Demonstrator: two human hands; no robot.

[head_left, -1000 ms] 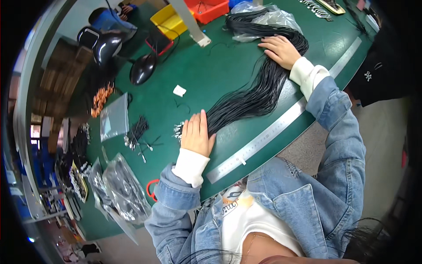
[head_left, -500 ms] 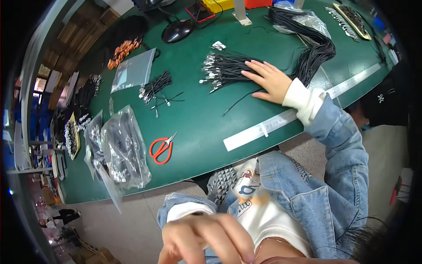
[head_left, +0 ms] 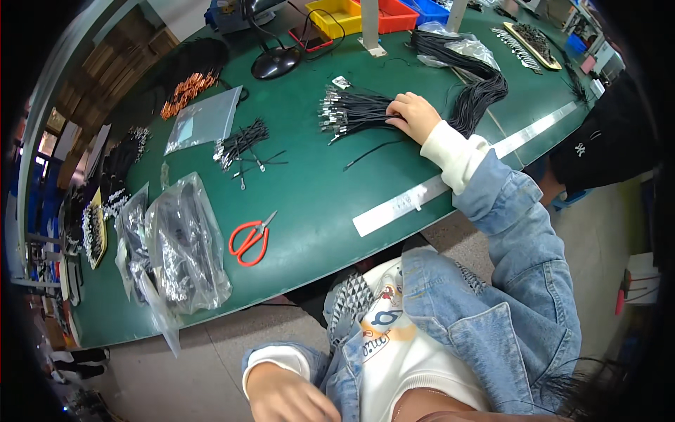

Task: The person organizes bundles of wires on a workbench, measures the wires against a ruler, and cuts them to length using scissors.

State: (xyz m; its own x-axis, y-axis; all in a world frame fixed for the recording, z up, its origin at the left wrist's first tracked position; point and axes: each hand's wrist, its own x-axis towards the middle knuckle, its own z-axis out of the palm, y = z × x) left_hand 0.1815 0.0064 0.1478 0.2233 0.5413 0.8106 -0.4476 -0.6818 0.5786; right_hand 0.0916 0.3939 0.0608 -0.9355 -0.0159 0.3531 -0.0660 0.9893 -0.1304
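My right hand (head_left: 416,117) rests at the middle of a long bundle of black cables (head_left: 362,112) with silvery metal ends. Its fingers are curled over the cables, and the palm side is hidden. One loose black cable (head_left: 373,154) lies just in front of the bundle. My left hand (head_left: 287,396) is low in front of my body, away from the table. Only its back shows well; the fingertips are hidden. Red-handled scissors (head_left: 251,239) lie on the green table (head_left: 309,211), left of a metal ruler (head_left: 394,207) along the near edge.
At left are a small pile of short black cables (head_left: 242,143), a clear bag (head_left: 204,121), filled plastic bags (head_left: 186,246) and orange-ended cables (head_left: 190,93). A black lamp base (head_left: 275,63), a yellow bin (head_left: 336,17) and a metal post (head_left: 370,28) stand at the back. Someone's dark sleeve (head_left: 598,133) is at right.
My right hand has gone from lying flat with fingers spread to curled on the cable bundle. My left hand has dropped lower and leftward, toward my body. The whole view has shifted slightly.
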